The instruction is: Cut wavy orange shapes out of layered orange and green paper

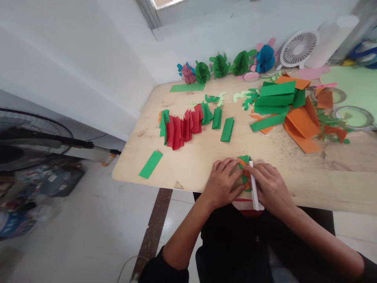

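Note:
Near the table's front edge, a green paper strip (244, 158) lies with an orange paper cutout (242, 162) on top, both partly covered by my hands. My left hand (225, 182) rests on the left side of these papers, fingers stretched out and lying flat. My right hand (272, 184) is closed round a white pen (254, 188), its dark tip pointing away from me. The right fingertips touch the orange cutout at its right side. Beneath the table edge, something red and white (246, 204) shows in part at my lap.
Folded red papers (184, 127) and green strips (227, 129) lie left of centre. Green (277, 96) and orange paper stacks (302, 122) sit at right, with tape rolls (353, 116). Paper figures (220, 66) and a small white fan (299, 49) line the wall.

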The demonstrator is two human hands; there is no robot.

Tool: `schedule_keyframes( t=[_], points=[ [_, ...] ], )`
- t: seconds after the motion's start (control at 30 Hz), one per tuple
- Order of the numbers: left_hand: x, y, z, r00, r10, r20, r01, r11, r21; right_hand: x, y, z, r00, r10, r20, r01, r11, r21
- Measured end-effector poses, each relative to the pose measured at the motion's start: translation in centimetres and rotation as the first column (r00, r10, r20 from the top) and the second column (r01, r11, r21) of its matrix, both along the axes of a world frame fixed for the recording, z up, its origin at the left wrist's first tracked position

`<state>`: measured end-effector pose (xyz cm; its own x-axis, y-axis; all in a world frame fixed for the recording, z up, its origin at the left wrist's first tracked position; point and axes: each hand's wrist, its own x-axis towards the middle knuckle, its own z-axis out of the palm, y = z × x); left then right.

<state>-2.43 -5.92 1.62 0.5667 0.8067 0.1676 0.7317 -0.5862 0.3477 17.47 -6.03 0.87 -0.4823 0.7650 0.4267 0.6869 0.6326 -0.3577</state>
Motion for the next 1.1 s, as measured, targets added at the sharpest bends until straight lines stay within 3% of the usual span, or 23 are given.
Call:
schedule_keyframes(
  t=[1.1],
  points=[
    [-0.27,-0.19,-0.06,1.0,-0.011,0.001,0.011,1.0,0.017,-0.22,-0.17,0.46,0.998,-0.018,0.062,0.017,1.0,0.021]
  ],
)
